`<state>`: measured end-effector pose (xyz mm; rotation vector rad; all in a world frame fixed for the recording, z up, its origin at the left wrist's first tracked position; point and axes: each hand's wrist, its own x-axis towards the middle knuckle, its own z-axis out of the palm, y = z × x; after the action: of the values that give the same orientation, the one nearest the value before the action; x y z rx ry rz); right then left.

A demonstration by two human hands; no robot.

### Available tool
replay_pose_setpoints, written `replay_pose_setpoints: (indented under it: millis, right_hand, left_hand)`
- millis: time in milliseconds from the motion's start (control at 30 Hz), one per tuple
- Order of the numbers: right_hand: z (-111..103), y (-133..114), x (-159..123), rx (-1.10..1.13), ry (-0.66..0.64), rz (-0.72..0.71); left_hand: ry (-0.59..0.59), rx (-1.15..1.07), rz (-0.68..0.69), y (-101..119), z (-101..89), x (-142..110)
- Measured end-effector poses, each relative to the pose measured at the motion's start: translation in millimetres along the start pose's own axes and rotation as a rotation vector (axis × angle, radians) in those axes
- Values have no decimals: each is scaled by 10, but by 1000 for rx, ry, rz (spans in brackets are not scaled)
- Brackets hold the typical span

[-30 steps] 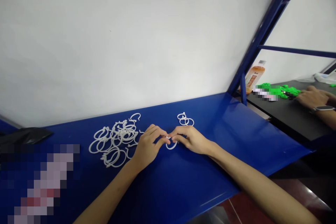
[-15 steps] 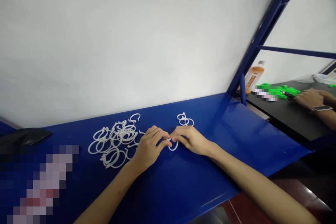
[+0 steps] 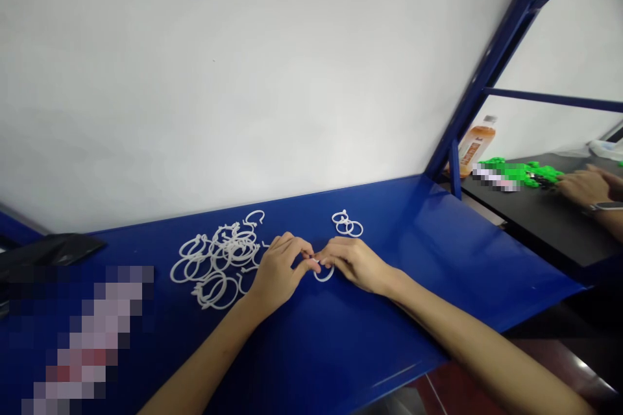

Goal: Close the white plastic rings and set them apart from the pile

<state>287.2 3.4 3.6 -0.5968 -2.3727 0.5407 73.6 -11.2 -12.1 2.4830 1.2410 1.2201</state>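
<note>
Left hand (image 3: pixel 280 269) and right hand (image 3: pixel 357 262) pinch a thin white plastic ring (image 3: pixel 324 277) between their fingertips, above the glossy blue metal table (image 3: pixel 379 311); left of that ring lies a tangled pile of white rings (image 3: pixel 219 262), and beyond it, slightly right, a small overlapping white cluster (image 3: pixel 346 225)

A small workshop, by the look of it — a blue metal workbench (image 3: pixel 389 311) against a bare wall (image 3: pixel 272 78), and a black table (image 3: pixel 540 220) where another person's hands (image 3: pixel 586 188) work beside green parts (image 3: pixel 530 175).
</note>
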Motion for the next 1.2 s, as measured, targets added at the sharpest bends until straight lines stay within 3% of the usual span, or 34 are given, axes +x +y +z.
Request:
replay_pose_setpoints:
  millis: [167,333,433,533,700,933,1200]
  right_hand:
    - [-84,130,10,-99,151,91]
    - [-327,518,-59,-266,440,400]
    - [-426,743,-116,-282,465,616]
    - [-424,867,-149,-247,440,721]
    - [-366,880,-152,-243,410,753]
    - [-404,865,-159,-253,396,760]
    - [-408,906,-155,-268,410,766]
  left_hand:
    - [-45,194,-77,-43,18,27]
    - [-117,515,-135,-173,-194,112]
    - [-205,587,-228,-310,-402,133]
    - [-262,605,-263,-424,-533,63]
    - [-255,631,-194,-504,-526,-109]
    - [-234,552,-87,-559,-509,-135]
    - [-244,624,-191,-572,-544,-186]
